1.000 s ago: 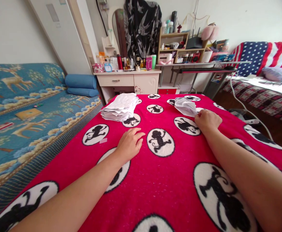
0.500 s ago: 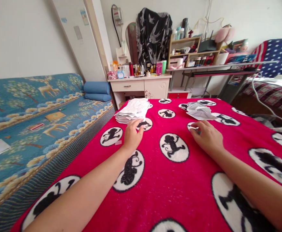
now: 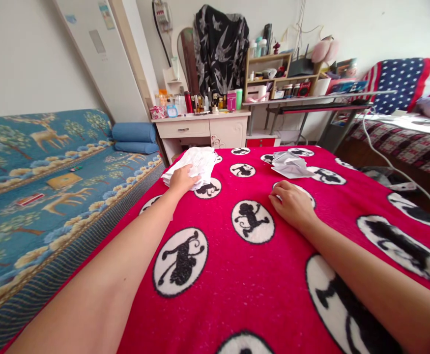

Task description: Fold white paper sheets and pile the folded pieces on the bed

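Observation:
A thick stack of white paper sheets point(image 3: 196, 160) lies at the far left of the red blanket point(image 3: 218, 265). My left hand point(image 3: 183, 181) rests on the near left part of that stack, thumb and forefinger apart on the top sheet; its other fingers are hidden. On the blanket to the right, my right hand point(image 3: 292, 202) lies with its fingers curled together and nothing visible in them. Just beyond it is a small pile of folded greyish-white papers point(image 3: 291, 165), apart from the hand.
Along the left runs a blue patterned sofa point(image 3: 60, 196) with a tan envelope-like piece point(image 3: 64, 180) on it. Behind the blanket stand a white dresser point(image 3: 196, 129) crowded with bottles and a desk point(image 3: 310, 107) with shelves. A white cable point(image 3: 384, 152) hangs at the right.
My left hand has moved forward from just before the stack onto its top. My right hand's fingers have drawn closer together. The camera view has turned slightly right.

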Demonstrator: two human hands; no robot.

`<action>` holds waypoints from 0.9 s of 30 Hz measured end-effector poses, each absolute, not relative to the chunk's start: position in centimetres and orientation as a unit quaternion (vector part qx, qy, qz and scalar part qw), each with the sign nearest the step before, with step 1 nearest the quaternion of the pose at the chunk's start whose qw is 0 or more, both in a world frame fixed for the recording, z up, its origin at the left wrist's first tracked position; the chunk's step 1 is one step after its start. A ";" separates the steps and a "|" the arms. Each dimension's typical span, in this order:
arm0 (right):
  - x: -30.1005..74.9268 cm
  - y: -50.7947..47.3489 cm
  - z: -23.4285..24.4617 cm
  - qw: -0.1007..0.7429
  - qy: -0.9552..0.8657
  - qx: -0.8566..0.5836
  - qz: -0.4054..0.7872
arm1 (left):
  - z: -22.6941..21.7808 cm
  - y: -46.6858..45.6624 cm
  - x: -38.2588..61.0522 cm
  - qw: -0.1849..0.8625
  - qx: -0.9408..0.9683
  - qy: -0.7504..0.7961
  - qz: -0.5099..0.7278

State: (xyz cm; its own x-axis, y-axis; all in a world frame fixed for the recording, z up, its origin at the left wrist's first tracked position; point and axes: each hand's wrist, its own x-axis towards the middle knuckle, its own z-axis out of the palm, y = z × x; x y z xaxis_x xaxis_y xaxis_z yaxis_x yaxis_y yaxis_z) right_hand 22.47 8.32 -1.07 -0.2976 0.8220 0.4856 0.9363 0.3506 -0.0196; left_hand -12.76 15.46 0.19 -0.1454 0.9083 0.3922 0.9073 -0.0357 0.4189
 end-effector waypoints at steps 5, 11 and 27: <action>22.4 8.3 -1.1 0.207 -0.795 -0.554 -0.132 | 0.2 15.7 -13.6 0.016 0.660 0.690 0.297; 22.3 8.3 -1.1 0.204 -0.795 -0.555 -0.132 | 1.1 15.1 -12.7 -0.012 0.655 0.697 0.291; 22.5 8.0 -1.1 0.333 -0.790 -0.513 0.031 | 5.7 4.6 -3.0 0.413 0.384 0.414 0.715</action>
State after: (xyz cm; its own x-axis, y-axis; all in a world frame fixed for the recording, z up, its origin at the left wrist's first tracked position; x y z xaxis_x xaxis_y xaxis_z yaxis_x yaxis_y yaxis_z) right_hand 22.52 7.97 -1.05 -0.2509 0.8320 0.4947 0.7905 0.4711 -0.3914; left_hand -2.99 4.58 5.65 -0.3642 0.9082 0.2065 -0.2723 -0.3158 0.9089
